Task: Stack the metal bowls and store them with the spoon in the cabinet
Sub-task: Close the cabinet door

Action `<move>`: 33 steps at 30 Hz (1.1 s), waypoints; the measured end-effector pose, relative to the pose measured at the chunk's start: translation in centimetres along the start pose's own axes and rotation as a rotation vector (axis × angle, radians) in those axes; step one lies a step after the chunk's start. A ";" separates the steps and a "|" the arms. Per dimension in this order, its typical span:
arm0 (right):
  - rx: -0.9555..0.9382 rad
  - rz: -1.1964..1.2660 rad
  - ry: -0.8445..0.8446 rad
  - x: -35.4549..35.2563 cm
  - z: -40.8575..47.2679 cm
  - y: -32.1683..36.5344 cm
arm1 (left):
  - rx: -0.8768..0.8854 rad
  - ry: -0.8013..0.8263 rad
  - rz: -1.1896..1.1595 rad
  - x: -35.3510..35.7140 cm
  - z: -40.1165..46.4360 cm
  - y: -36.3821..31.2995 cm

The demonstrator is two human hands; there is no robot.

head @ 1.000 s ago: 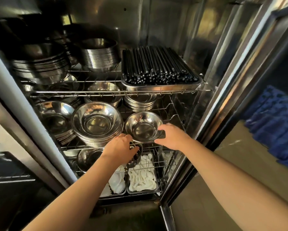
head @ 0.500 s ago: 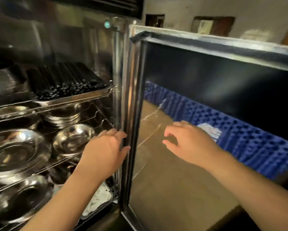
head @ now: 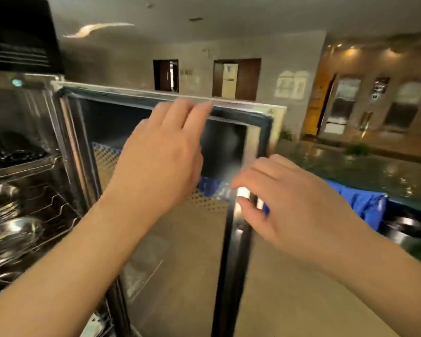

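Note:
The steel cabinet stands open at the left, with metal bowls on its wire shelves and a tray of dark chopsticks above them. No spoon shows. The cabinet's glass door swings out in front of me. My left hand is raised before the door with fingers spread, its fingertips at the door's top edge, holding nothing. My right hand is at the door's free vertical edge, thumb and fingers curled beside the edge; I cannot tell whether they grip it.
A blue crate sits behind the door at the right, with dark pans beside it. Beyond lies a wet shiny floor, a grey wall with doorways, and a green object at the far right edge.
Both hands left the bowl on the shelf and rose to the open door. The view swung right and up, away from the shelves.

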State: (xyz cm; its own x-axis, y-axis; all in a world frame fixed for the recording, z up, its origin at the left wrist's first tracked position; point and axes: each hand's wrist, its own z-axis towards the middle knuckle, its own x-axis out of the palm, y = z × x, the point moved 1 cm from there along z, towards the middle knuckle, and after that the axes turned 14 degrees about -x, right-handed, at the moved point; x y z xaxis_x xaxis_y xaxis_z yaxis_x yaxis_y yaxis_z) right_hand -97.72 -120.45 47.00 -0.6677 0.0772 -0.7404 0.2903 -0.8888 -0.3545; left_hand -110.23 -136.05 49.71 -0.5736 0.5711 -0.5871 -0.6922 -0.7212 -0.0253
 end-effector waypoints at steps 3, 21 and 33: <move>0.074 0.032 0.051 -1.1 -2.7 -1.6 | 0.052 -0.006 -0.026 -0.4 1.7 -4.9; 0.129 0.178 0.132 5.7 -7.6 -2.2 | -0.109 0.092 -0.043 -6.6 -1.8 -8.4; -0.218 0.509 0.186 8.7 -1.5 9.1 | -0.436 -0.185 0.170 -16.9 -11.9 0.9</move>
State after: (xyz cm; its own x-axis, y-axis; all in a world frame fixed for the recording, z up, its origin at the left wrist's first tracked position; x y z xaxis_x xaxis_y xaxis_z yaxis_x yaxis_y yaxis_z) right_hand -99.91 -127.16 36.49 -0.2813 -0.2396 -0.9292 0.6907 -0.7227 -0.0227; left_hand -95.97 -151.03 49.95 -0.7577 0.4631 -0.4598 -0.3576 -0.8840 -0.3010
